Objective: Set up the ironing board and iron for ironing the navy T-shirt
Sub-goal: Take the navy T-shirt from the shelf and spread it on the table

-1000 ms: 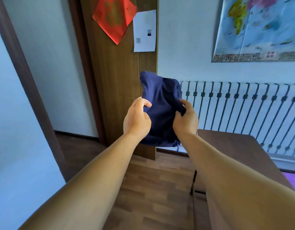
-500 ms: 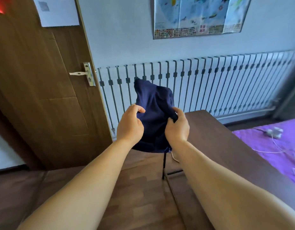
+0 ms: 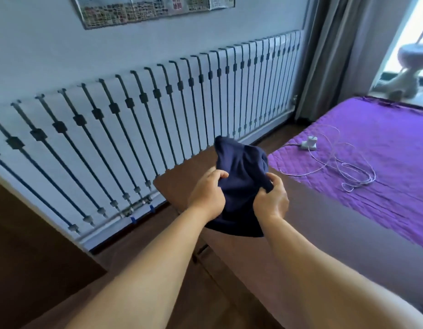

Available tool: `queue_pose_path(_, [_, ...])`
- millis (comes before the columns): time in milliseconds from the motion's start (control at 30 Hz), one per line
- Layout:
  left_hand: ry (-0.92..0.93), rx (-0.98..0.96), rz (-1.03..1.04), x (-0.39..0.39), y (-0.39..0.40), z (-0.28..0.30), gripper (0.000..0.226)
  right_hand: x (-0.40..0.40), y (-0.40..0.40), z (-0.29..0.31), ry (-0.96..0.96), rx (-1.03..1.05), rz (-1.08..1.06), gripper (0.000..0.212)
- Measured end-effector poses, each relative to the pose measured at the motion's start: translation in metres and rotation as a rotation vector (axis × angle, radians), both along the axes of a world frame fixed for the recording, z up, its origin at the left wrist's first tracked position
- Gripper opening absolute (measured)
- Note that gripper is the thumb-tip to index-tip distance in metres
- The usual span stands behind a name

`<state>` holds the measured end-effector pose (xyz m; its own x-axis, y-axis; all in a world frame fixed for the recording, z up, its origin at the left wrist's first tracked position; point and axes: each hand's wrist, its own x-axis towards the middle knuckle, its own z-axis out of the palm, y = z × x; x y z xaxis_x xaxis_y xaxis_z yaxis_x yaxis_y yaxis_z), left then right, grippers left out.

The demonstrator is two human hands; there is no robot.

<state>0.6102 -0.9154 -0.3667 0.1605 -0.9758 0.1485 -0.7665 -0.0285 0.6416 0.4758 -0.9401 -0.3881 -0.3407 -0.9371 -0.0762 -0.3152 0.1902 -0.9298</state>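
You hold the navy T-shirt (image 3: 241,184) bunched in both hands, raised in front of you above the near end of the brown table (image 3: 300,222). Your left hand (image 3: 207,198) grips the left side of the bundle with fingers curled into the cloth; your right hand (image 3: 272,200) pinches the right side. The hands sit close together, with only the wad of fabric between them.

Change since one second ago: your grip on the shirt is the same, but your view has swung to the right. The wooden door and its handle have left the frame. The radiator (image 3: 158,119) now fills the wall ahead, and the bed with the purple cover (image 3: 372,162) has come fully into view, with a white charger and cable (image 3: 310,143) lying on it. The grey curtain (image 3: 336,55) and window are now visible at the far right.

Meaning for the task: you have turned into the room with the shirt in hand, which suggests you are carrying it toward a place to put it down. No ironing board or iron is visible in this view, so setup appears not yet begun. The shirt occupies both hands; you will likely need to lay it on the table or bed before handling the board.
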Motion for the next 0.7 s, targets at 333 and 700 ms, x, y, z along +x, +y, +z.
queue_pose_path(333, [0.026,0.163,-0.271,-0.052,-0.115,-0.048,0.052,-0.057,-0.072,-0.047,0.102,0.130,-0.292,0.040])
queue_pose_path(700, [-0.003,0.363,-0.704,-0.117,-0.165,-0.106,0.052,-0.111,-0.068,-0.078,0.218,0.251,-0.651,0.039])
